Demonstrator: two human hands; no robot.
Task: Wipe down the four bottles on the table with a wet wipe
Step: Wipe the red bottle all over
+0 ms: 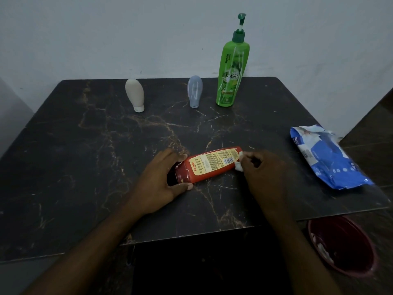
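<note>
A red bottle (212, 165) with a yellow label lies on its side in the middle of the dark marble table (85, 156). My left hand (161, 182) grips its cap end. My right hand (263, 171) holds a crumpled white wet wipe (239, 161) against the bottle's far end. A beige bottle (135, 94), a pale blue bottle (194, 90) and a tall green pump bottle (231, 71) stand upright along the table's back edge.
A blue pack of wet wipes (327, 158) lies at the table's right edge. Below the table's front right corner sits a dark red bin (342, 245) with white scraps inside. A pale wall stands behind the table.
</note>
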